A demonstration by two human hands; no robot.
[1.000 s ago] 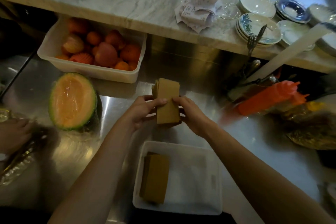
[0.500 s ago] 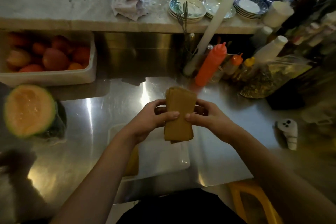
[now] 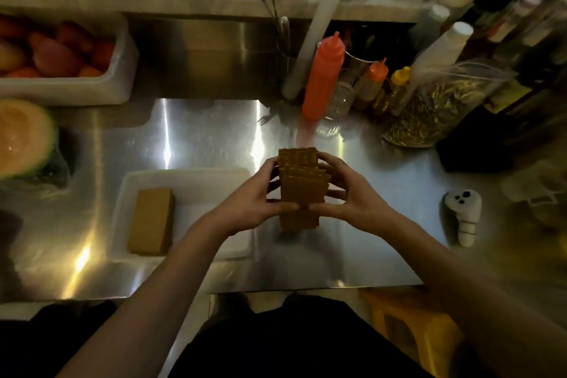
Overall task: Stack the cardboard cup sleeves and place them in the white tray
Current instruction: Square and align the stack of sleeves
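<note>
The bundle of cardboard cup sleeves (image 3: 302, 190) has fanned out since half a second ago, and I see more of the white tray (image 3: 196, 184) now, left of the hands. The sleeves stand upright above the steel counter (image 3: 362, 242), clamped between my left hand (image 3: 254, 202) and right hand (image 3: 352, 199), thumbs pressing the front. A neat sleeve stack (image 3: 152, 221) already lies in the tray's left side. Behind stands an orange squeeze bottle (image 3: 322, 77); far left, a cut melon (image 3: 24, 138).
</note>
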